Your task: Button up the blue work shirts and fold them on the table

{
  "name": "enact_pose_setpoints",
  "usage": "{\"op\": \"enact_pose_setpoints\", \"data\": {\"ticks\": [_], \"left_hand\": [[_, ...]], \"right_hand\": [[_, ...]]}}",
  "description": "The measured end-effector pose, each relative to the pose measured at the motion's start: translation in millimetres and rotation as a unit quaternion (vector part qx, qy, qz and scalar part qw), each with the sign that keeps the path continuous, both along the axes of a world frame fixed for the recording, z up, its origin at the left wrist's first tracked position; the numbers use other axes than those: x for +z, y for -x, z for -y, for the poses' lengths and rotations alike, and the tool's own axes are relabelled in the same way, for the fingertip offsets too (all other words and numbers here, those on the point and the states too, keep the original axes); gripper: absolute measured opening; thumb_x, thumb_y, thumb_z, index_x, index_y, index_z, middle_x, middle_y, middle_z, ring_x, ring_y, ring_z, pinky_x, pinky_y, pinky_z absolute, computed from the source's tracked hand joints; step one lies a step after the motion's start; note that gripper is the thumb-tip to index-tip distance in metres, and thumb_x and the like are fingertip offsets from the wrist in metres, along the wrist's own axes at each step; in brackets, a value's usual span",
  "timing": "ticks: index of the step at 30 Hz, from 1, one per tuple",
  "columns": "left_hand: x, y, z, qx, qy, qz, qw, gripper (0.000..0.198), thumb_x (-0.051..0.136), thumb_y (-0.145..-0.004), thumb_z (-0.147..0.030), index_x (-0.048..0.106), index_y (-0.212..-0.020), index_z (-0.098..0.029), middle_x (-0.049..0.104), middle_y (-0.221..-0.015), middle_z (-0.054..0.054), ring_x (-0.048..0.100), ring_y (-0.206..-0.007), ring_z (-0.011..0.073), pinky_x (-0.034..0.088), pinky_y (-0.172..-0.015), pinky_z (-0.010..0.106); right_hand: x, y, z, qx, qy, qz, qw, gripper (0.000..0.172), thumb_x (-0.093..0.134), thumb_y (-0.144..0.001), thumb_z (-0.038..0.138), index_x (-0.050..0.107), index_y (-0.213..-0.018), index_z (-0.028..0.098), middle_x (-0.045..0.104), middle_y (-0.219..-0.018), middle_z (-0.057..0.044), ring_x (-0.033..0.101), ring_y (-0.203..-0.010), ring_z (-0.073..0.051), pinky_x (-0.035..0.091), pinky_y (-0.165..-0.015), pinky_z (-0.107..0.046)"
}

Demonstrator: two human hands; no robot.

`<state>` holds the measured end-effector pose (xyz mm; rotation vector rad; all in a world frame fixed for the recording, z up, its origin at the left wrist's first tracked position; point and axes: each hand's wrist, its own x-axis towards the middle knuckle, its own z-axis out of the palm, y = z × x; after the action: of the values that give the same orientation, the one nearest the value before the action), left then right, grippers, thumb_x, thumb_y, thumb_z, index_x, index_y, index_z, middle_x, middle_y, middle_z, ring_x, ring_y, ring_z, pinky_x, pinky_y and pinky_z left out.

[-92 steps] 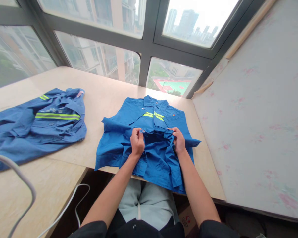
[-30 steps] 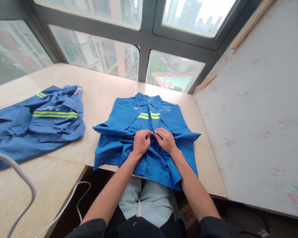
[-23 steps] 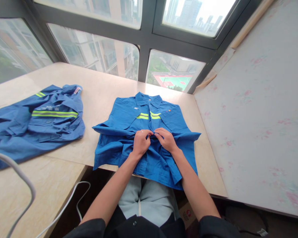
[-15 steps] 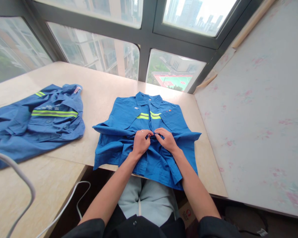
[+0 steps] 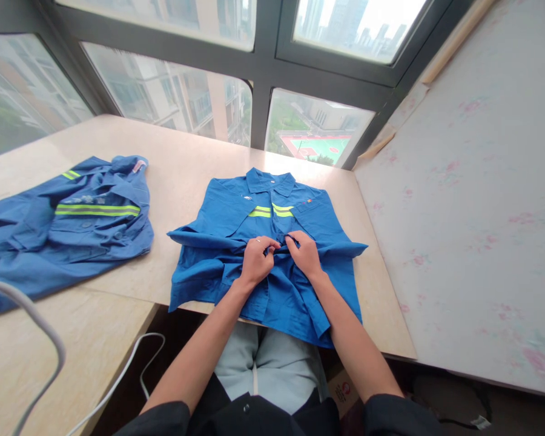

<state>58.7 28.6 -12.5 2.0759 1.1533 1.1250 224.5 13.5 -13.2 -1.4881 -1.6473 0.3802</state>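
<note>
The pale desk [image 5: 177, 163] carries everything here. On it, straight ahead of the person, the blue jacket [image 5: 272, 290] lies front up, collar away, its hem at the desk's near edge. A second jacket [image 5: 86, 233] sits rumpled, apart to the left. The left hand [image 5: 257, 260] and right hand [image 5: 303, 254], just beside each other, pinch the blue jacket's front opening below its yellow-green stripes [image 5: 260, 209].

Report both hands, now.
Left hand: closed, pinching the jacket beneath it.
Right hand: closed, pinching the same jacket near its front opening.
</note>
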Motion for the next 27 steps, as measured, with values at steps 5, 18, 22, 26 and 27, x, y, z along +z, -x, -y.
{"op": "enact_pose_setpoints", "data": {"ticks": [5,18,22,26,27], "left_hand": [[-0.6,-1,-1,0.029,0.006,0.015,0.999,0.026,0.049,-0.072,-0.004,0.065,-0.079,-0.022,0.071,-0.078,0.001,0.065,-0.081,0.0190,0.049,-0.082,0.034],[0.6,-15,2,0.090,-0.017,-0.174,0.980,0.056,0.064,-0.084,-0.040,0.052,-0.132,-0.016,0.071,-0.080,0.007,0.068,-0.075,0.0259,0.047,-0.072,0.034],[-1.1,-18,-2,0.126,-0.038,-0.187,0.974,0.045,0.064,-0.085,-0.033,0.059,-0.128,-0.021,0.073,-0.088,0.009,0.068,-0.072,0.0233,0.045,-0.066,0.031],[3.4,-15,-1,0.117,-0.016,-0.192,0.974,0.029,0.050,-0.093,-0.027,0.070,-0.113,-0.026,0.072,-0.092,0.006,0.067,-0.077,0.0197,0.044,-0.065,0.027],[5.2,-13,0,0.109,-0.001,-0.197,0.974,0.029,0.048,-0.094,-0.027,0.071,-0.111,-0.026,0.071,-0.094,0.005,0.067,-0.080,0.0190,0.044,-0.067,0.027]], "right_hand": [[-1.1,-10,-4,-0.025,0.039,-0.156,0.987,0.018,0.053,-0.084,0.033,0.066,-0.078,0.021,0.062,-0.072,0.000,0.057,-0.073,-0.019,0.046,-0.073,-0.030],[14.8,-15,2,0.042,0.107,-0.306,0.945,0.046,0.069,-0.076,0.056,0.047,-0.053,0.021,0.036,-0.054,0.004,0.030,-0.055,-0.011,0.031,-0.052,-0.026],[19.5,-19,5,0.086,0.140,-0.294,0.942,0.055,0.070,-0.074,0.059,0.038,-0.050,0.021,0.030,-0.052,0.005,0.025,-0.052,-0.009,0.024,-0.048,-0.025],[22.8,-24,7,0.106,0.177,-0.250,0.946,0.052,0.073,-0.073,0.056,0.041,-0.051,0.021,0.032,-0.050,0.007,0.027,-0.050,-0.008,0.022,-0.048,-0.024],[23.6,-24,7,0.107,0.179,-0.233,0.950,0.050,0.073,-0.073,0.055,0.043,-0.053,0.021,0.035,-0.050,0.007,0.029,-0.050,-0.008,0.024,-0.048,-0.024]]}}
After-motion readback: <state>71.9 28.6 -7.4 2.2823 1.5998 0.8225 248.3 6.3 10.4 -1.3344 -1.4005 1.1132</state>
